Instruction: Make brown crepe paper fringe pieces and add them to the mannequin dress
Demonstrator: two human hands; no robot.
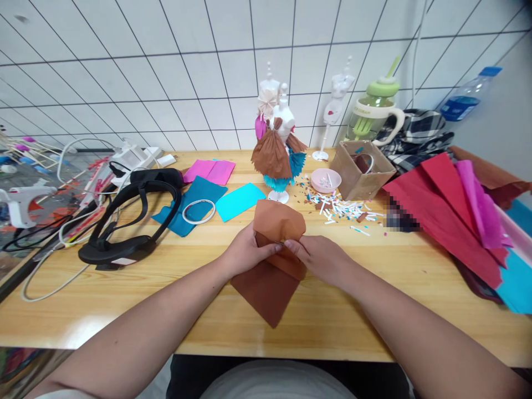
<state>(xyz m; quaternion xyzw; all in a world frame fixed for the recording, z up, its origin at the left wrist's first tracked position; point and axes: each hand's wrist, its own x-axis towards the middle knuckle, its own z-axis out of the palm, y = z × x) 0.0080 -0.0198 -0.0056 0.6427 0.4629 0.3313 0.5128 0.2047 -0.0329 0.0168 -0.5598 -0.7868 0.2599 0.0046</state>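
Observation:
Between my two hands is a sheet of brown crepe paper [270,293], bent over so its upper part curls and a pointed corner hangs toward me. My left hand [249,252] grips its left side, thumb laid across the front. My right hand [316,255] pinches the paper near its middle, the fingertips close to the left thumb. Something small may sit between the fingertips, too small to make out. Just behind stands a white mini dress form [285,119] wearing a pleated brown paper skirt [272,155] over blue paper.
Left lie a black headset strap [137,244], a white ring [198,211], blue sheets [241,202] and a glue gun [27,202]. Paper scraps [343,208], a pink dish [326,180], a cardboard box [361,172] and a lidded cup [376,111] stand right, beside red paper [449,216].

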